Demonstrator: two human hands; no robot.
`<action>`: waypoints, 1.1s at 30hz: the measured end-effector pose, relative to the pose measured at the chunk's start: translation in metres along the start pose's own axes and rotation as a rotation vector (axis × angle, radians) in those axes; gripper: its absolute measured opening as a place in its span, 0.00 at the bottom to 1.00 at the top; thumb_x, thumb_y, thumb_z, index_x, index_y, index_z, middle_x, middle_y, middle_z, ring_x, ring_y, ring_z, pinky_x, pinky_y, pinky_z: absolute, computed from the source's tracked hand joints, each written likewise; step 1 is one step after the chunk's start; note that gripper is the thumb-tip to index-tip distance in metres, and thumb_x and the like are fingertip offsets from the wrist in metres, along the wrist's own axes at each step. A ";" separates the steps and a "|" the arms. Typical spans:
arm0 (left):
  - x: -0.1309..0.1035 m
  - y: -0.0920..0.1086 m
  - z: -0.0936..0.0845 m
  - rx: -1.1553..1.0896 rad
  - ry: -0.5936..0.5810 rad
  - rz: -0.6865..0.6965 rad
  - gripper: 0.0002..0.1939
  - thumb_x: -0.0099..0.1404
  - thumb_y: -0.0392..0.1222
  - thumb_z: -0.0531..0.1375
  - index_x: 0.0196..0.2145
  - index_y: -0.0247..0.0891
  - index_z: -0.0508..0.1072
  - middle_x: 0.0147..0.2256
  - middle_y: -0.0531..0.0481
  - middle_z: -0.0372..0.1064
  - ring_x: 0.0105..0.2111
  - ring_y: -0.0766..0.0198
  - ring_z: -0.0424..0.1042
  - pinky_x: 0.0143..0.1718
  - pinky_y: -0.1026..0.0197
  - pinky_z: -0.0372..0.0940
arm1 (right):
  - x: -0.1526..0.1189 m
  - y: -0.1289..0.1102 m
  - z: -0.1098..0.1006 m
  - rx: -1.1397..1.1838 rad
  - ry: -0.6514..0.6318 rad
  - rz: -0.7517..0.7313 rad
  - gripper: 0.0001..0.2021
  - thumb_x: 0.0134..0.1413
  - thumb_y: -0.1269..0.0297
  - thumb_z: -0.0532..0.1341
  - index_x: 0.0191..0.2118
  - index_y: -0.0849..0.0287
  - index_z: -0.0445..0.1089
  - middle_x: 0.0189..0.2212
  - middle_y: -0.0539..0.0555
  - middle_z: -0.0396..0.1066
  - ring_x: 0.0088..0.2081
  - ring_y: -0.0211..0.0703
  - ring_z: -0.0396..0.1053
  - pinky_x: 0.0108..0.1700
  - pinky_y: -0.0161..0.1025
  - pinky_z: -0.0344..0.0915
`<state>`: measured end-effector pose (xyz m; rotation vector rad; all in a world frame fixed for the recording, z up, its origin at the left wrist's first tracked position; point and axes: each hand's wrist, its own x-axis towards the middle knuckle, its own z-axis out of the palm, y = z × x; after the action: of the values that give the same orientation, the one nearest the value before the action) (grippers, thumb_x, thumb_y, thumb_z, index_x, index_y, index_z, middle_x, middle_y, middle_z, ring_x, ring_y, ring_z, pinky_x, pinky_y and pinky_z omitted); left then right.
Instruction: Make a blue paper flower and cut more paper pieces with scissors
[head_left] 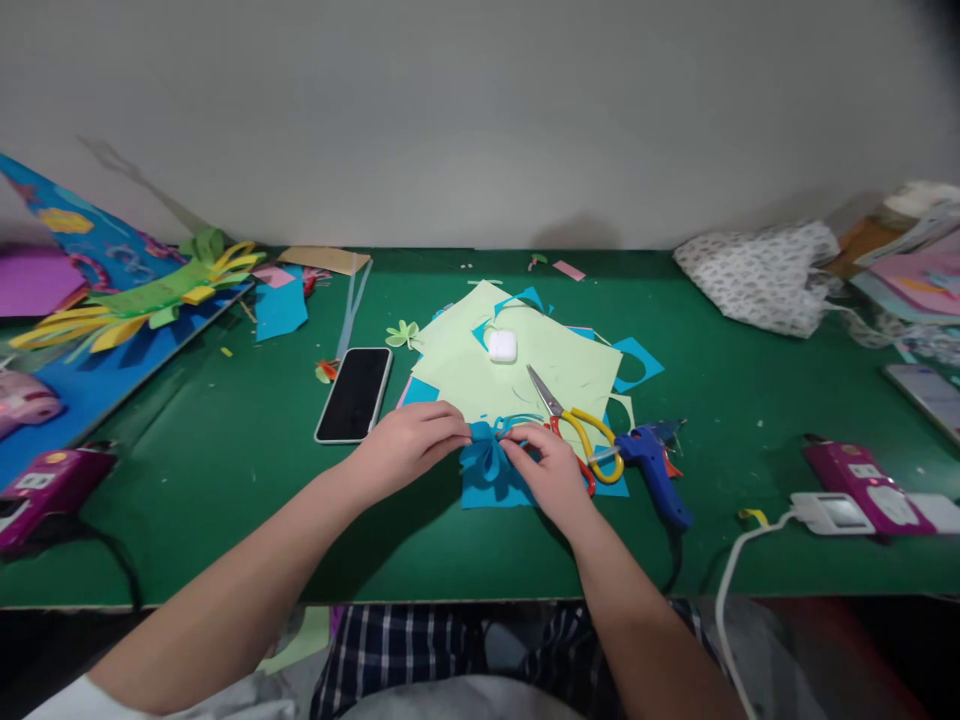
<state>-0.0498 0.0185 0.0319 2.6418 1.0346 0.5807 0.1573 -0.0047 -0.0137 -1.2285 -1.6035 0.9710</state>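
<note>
A blue paper flower [489, 455] with looped petals is held between my two hands, above a blue paper sheet [491, 495]. My left hand [415, 438] pinches its left side. On the right, my right hand [546, 465] has thumb and forefinger closed on the flower's edge. Pale green sheets [465, 355] lie just beyond, with a white case [502, 346] on top. Yellow-handled scissors [581, 430] and red-handled scissors [587, 478], partly hidden, rest right beside my right hand. A blue glue gun [660, 475] lies farther right.
A phone [354, 395] lies left of my left hand. Decorated paper hat [97, 240] and blue board stand far left. Purple power sockets [56, 490] [866, 485] sit at both sides, with cables. A patterned pouch [757, 275] is at the back right.
</note>
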 end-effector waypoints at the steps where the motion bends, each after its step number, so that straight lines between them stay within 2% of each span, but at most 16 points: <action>1: 0.000 0.000 0.001 -0.010 0.000 -0.005 0.10 0.66 0.41 0.52 0.36 0.39 0.72 0.35 0.48 0.70 0.35 0.65 0.70 0.36 0.63 0.66 | 0.000 0.000 0.000 -0.005 -0.003 -0.002 0.05 0.52 0.66 0.59 0.31 0.57 0.72 0.31 0.52 0.73 0.35 0.39 0.70 0.36 0.34 0.66; 3: -0.001 0.001 0.003 -0.014 0.043 -0.038 0.09 0.66 0.41 0.53 0.37 0.38 0.72 0.36 0.48 0.70 0.36 0.65 0.70 0.37 0.63 0.66 | 0.000 0.000 0.000 -0.021 0.006 -0.008 0.05 0.52 0.66 0.58 0.30 0.57 0.72 0.31 0.52 0.73 0.35 0.39 0.70 0.35 0.34 0.67; 7: -0.004 0.011 0.011 0.054 0.297 -0.198 0.08 0.64 0.40 0.55 0.39 0.38 0.71 0.37 0.47 0.70 0.39 0.63 0.70 0.42 0.60 0.66 | 0.001 -0.002 -0.001 -0.055 0.084 -0.044 0.05 0.52 0.67 0.59 0.29 0.57 0.72 0.29 0.52 0.73 0.33 0.40 0.70 0.33 0.35 0.67; 9: -0.005 0.020 0.016 0.086 0.361 -0.222 0.07 0.63 0.40 0.56 0.38 0.38 0.72 0.36 0.47 0.70 0.38 0.62 0.69 0.42 0.59 0.65 | 0.001 -0.003 -0.002 -0.078 0.127 -0.075 0.05 0.52 0.68 0.58 0.28 0.57 0.71 0.28 0.52 0.73 0.32 0.39 0.69 0.32 0.35 0.66; 14: -0.007 0.041 0.030 0.121 0.375 -0.236 0.07 0.61 0.39 0.58 0.38 0.37 0.73 0.36 0.45 0.69 0.38 0.60 0.68 0.40 0.57 0.66 | 0.000 -0.004 0.000 -0.169 0.193 -0.191 0.05 0.53 0.68 0.58 0.28 0.58 0.70 0.29 0.53 0.73 0.33 0.41 0.69 0.35 0.37 0.66; 19: -0.004 0.049 0.041 0.108 0.390 -0.293 0.07 0.61 0.39 0.58 0.37 0.37 0.73 0.36 0.45 0.69 0.38 0.59 0.68 0.40 0.57 0.65 | -0.002 -0.004 0.002 -0.204 0.190 -0.244 0.06 0.54 0.68 0.57 0.29 0.58 0.70 0.29 0.53 0.72 0.33 0.41 0.69 0.35 0.37 0.66; 23: -0.002 0.050 0.046 0.102 0.460 -0.318 0.06 0.62 0.37 0.57 0.35 0.37 0.73 0.34 0.46 0.67 0.37 0.61 0.67 0.40 0.57 0.65 | -0.002 -0.006 0.001 -0.129 0.186 -0.176 0.05 0.54 0.68 0.57 0.29 0.58 0.69 0.29 0.53 0.71 0.33 0.40 0.68 0.32 0.35 0.66; 29: -0.002 0.050 0.050 0.055 0.527 -0.361 0.05 0.61 0.36 0.58 0.35 0.37 0.73 0.33 0.46 0.66 0.36 0.62 0.67 0.39 0.58 0.65 | -0.003 -0.004 0.002 0.052 0.162 0.035 0.04 0.52 0.64 0.59 0.29 0.58 0.69 0.29 0.51 0.70 0.32 0.39 0.69 0.30 0.33 0.67; 33: -0.003 0.051 0.051 0.029 0.527 -0.376 0.05 0.61 0.37 0.58 0.35 0.37 0.73 0.33 0.46 0.67 0.36 0.62 0.67 0.39 0.59 0.65 | -0.004 -0.002 0.003 -0.004 0.149 -0.005 0.04 0.52 0.65 0.58 0.30 0.58 0.69 0.30 0.52 0.70 0.32 0.39 0.69 0.31 0.33 0.67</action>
<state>0.0008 -0.0244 0.0039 2.2656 1.6399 1.2052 0.1541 -0.0097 -0.0132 -1.2690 -1.4916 0.8534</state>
